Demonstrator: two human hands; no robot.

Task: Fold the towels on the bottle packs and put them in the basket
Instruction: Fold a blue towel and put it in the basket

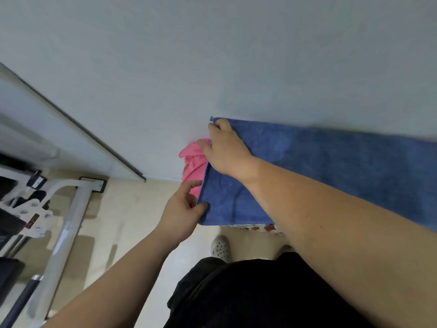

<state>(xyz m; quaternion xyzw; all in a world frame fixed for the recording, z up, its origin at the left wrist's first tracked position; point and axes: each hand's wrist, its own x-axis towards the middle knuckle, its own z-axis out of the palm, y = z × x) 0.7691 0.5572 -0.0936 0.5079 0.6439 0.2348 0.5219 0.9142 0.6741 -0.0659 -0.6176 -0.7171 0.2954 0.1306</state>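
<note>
Blue towel [331,166] lies spread flat over the bottle packs [256,227]; only a sliver of pack shows under its near edge. Right hand [227,150] is on the far left corner, fingers curled together and gripping the corner. Left hand [181,209] is at the near left corner, thumb on top and fingers curled below, pinching the edge. Pink towel [194,162] sits crumpled just beside the blue one's left edge, against the wall [212,55], touching the right thumb. White metal frame [71,209] stands on the floor to the left.

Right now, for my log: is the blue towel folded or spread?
Spread: blue towel lies long and flat; left hand and right hand hold its corners.
</note>
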